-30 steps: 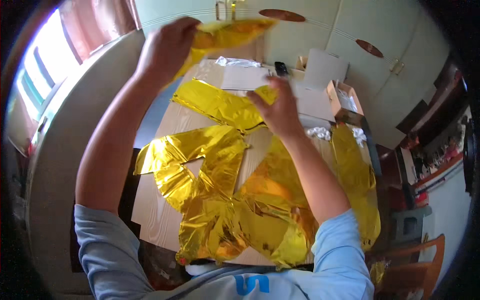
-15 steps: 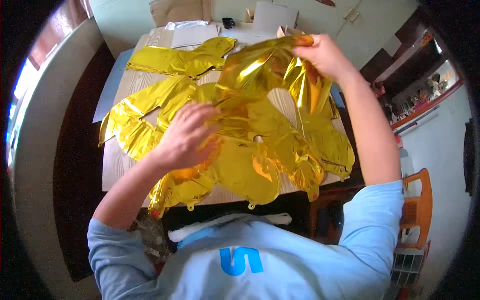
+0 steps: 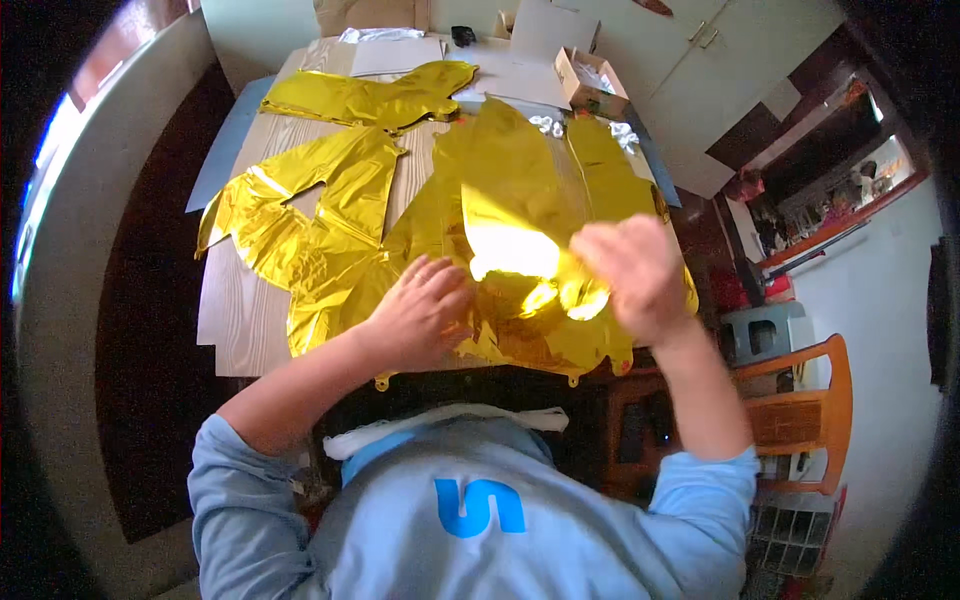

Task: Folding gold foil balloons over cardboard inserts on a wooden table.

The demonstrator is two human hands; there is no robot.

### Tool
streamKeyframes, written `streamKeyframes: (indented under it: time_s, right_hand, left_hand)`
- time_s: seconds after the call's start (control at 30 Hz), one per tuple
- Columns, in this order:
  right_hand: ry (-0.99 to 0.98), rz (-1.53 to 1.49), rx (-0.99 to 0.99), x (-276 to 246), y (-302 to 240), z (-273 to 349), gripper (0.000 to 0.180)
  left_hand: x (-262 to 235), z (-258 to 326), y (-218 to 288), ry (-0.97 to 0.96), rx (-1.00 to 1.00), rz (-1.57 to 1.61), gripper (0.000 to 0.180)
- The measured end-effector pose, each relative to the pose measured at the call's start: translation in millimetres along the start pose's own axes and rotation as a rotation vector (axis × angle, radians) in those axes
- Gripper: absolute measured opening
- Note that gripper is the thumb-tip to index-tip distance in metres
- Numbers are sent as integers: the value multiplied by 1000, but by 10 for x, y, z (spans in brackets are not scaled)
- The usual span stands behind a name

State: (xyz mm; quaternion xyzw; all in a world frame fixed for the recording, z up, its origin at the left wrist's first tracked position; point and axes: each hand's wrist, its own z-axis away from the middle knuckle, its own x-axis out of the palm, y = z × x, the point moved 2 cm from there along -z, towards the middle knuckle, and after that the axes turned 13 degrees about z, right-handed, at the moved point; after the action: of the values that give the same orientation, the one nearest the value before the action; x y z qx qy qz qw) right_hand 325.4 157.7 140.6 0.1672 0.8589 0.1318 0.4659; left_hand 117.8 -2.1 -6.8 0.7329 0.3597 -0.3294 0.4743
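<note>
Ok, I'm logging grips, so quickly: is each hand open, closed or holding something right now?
Left hand: open, loosely bent, over the gold foil.
Right hand: blurred; whether open, closed or holding foil cannot be told.

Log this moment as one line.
left hand: over gold foil, grip unclear; right hand: blurred, grip unclear; gold foil: spread on wooden table; open box: table's far right

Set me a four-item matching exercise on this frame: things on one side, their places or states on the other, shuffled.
1. Gold foil pieces
2. Open box
3. Wooden chair
4. Right hand

A. Blurred, fingers in front of the foil
B. Beside the table, at lower right
C. Spread across the tabletop
D. Toward the table's far right corner

Pairs: 1-C, 2-D, 3-B, 4-A
</note>
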Motion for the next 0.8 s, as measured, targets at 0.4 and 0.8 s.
streamKeyframes:
  time_s: [0.4, 0.8]
  right_hand:
    - [24, -169, 18, 572, -481, 777, 17]
    - [44, -178, -42, 565, -566, 806, 20]
  left_hand:
    - [-191, 68, -189, 60, -144, 104, 63]
    - [-369, -198, -387, 107, -123, 140, 52]
